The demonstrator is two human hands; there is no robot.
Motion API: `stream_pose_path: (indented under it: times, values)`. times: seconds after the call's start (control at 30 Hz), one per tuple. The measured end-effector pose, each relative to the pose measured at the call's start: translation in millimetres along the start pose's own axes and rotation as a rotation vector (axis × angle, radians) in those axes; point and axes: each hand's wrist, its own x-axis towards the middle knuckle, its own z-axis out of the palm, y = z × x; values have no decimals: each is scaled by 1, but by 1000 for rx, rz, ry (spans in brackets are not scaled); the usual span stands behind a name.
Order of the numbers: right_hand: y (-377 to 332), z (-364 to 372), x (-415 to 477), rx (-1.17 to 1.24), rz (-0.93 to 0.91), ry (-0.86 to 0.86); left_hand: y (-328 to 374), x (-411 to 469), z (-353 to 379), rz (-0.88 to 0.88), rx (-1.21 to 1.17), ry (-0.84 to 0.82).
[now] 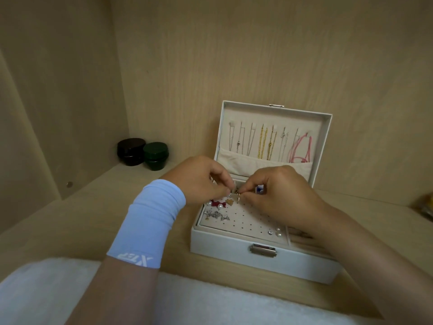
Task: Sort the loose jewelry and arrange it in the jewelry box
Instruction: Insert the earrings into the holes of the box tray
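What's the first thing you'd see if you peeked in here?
The open white jewelry box on the wooden shelf grabs the eye, with gold chains and a pink cord hanging in a row inside its raised lid. Right over its dotted earring panel, the left hand and the right hand pinch a small gold piece between them. A light blue sleeve wraps the left wrist.

The tiny piece (235, 196) between the fingers (246, 191) is unidentifiable; a blurred yellow object (426, 206) is cropped at right.
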Motion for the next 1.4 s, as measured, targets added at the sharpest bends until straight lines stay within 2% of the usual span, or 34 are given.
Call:
stream_pose_path:
  times: [0.27,0.53,0.77,0.87,1.0,1.1,1.3,1.4]
  values:
    - [-5,8,-3,-157,-61,-34,4,3,5,-9,169,-108]
    - [-9,4,-4,-276,-222,-42,5,2,5,-10,154,-120]
    - [-5,6,-5,-349,-285,4,7,0,6,-8,160,-114]
    - [-8,2,-5,-372,-300,-81,8,0,6,-10,159,-116]
    - [-12,-6,-2,-353,-285,-199,7,0,6,-11,157,-113]
    - [-9,-9,1,-238,-185,-241,7,0,6,-8,155,-117]
    - [-4,-8,2,-54,-120,-255,9,0,9,-4,166,-127]
    - [2,-31,-1,64,-45,-176,12,-1,10,12,116,-70]
